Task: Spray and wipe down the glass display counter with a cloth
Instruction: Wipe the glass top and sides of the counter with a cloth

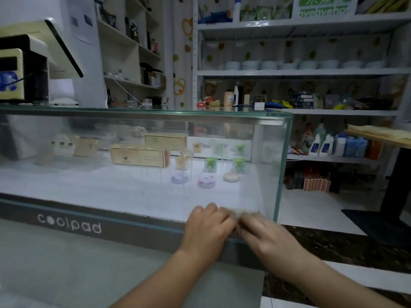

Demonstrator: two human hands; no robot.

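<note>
The left hand (206, 227) and right hand (266, 237) are close together, almost touching, low against the front pane of the glass display counter (178, 112) near its right corner. Between them is a pale cloth (241, 212), bunched and lying against the glass just above the dark base band. The left hand's fingers curl over the cloth's left end. The right hand is smeared by motion blur; its fingertips reach the cloth, but whether they grip it cannot be told.

The base band carries white "coolpad" lettering (70, 223) further left. Inside the counter, on its white floor, are tan cardboard boxes (139, 156), small green-filled jars (210, 164) and flat round tins (206, 181), all hazy through the glass. A tilted monitor (57, 47) stands on the glass tabletop at the far left. Behind the counter, metal shelves (300, 72) hold a row of white bowls (251, 65), and white detergent bottles (320, 145) stand on a lower shelf.
</note>
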